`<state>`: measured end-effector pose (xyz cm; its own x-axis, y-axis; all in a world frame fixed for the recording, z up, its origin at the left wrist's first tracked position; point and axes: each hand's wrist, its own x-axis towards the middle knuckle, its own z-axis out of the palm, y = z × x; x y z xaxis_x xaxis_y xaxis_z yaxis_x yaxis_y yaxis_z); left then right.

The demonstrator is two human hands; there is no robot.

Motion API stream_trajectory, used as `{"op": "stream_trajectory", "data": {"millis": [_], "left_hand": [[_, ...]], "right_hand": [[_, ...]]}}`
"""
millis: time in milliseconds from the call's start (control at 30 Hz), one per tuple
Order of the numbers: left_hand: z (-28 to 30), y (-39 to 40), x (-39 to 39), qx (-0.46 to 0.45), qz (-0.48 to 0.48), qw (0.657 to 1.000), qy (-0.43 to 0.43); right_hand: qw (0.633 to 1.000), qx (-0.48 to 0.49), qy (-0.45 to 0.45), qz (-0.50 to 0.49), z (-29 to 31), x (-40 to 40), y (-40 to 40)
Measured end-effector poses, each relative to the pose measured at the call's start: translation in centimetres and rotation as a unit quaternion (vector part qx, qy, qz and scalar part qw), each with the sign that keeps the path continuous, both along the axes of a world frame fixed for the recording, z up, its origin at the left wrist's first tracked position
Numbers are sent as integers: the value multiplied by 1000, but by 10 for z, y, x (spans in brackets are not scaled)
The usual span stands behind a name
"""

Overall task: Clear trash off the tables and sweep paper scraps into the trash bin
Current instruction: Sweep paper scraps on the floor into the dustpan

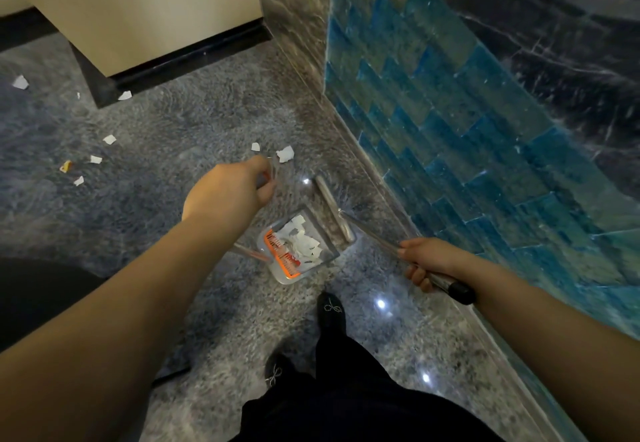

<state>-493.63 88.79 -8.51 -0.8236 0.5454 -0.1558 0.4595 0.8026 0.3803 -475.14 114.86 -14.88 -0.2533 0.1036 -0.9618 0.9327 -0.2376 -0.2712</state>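
Surface: a polished grey marbled floor (pixel 180 123).
Near the middle: two white paper scraps (pixel 285 154), close together.
Far left: several more scraps (pixel 109 139), scattered, and a small yellowish bit (pixel 65 166).
By the wall: a dustpan (pixel 298 247) holding white scraps.

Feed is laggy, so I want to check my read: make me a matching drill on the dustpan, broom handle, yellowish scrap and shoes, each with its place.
Things:
1. dustpan
2. broom handle
3. yellowish scrap
4. shoes

Places:
A. far left on the floor
B. gripped by the right hand
C. bottom centre, black with bows
D. on the floor between the arms, holding white scraps

Pairs: 1-D, 2-B, 3-A, 4-C
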Motion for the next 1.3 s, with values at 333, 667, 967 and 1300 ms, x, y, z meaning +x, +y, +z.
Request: {"op": "stream_trajectory", "data": {"millis": [333,667,967,1300], "left_hand": [[20,-21,-27,6,86,995,39],[27,-74,-92,-4,206,978,21],[16,-112,-190,-40,175,984,-5],[15,-120,-261,-54,224,973,-15]], "right_hand": [[998,23,50,38,11,-57,9],[994,45,69,76,9,-162,-14],[987,79,64,120,2,-272,-34],[975,87,45,201,-31,-372,-31]]}}
